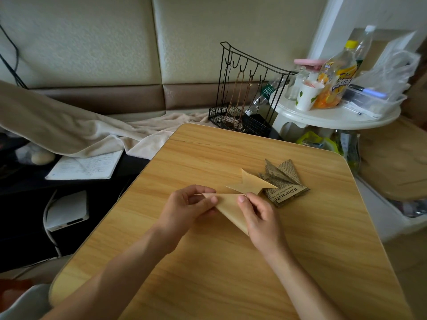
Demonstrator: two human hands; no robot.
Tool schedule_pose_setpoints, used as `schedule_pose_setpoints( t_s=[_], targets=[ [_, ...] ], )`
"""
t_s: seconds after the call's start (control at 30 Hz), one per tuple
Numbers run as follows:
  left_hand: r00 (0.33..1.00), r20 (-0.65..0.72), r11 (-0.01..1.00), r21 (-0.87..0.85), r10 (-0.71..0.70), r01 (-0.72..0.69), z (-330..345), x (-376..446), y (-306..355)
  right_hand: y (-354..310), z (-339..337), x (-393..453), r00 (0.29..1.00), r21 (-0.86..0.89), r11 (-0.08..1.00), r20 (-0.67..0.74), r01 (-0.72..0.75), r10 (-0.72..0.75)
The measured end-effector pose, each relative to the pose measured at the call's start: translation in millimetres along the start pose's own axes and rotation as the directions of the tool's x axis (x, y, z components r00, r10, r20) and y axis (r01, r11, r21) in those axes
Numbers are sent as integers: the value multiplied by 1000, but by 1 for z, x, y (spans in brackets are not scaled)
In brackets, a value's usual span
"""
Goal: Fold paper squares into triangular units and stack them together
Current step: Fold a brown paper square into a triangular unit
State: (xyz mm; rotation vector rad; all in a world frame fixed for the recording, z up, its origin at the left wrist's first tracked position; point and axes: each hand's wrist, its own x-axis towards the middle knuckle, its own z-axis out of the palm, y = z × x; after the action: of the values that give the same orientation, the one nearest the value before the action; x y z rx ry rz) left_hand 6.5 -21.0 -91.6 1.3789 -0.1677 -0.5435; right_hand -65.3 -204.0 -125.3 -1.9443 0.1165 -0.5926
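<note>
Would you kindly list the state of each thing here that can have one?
Plain tan paper piece: folded to a triangle, pinched by both hands.
Left hand: pinching its left corner.
Right hand: pinching its top edge.
Tan folded unit: lying on the wooden table.
Newsprint folded units: piled together.

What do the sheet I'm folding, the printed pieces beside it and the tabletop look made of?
Sheet being folded: thin tan paper, matte, holding crisp creases. Printed pieces: newsprint-patterned paper, with visible type and sharp folds. Tabletop: light wood-grain surface, smooth, probably laminate rather than solid wood.
</note>
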Motion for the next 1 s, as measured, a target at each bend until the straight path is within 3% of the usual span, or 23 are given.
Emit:
schedule_pose_setpoints(
  t_s=[0.23,0.53,1.0],
  targets=[
    [992,-38,965,-239,-117,105,-1,2,1,0,1,2,999,-7,999,9,33,-33],
    [976,-71,923,-344,-206,170,-1,0,3,-2,0,0,998,-37,997,11,68,-68],
    [977,-177,967,-245,-117,72,5,-4,5,-4,1,-2,1000,-35,999,-3,24,-24]
  ],
)
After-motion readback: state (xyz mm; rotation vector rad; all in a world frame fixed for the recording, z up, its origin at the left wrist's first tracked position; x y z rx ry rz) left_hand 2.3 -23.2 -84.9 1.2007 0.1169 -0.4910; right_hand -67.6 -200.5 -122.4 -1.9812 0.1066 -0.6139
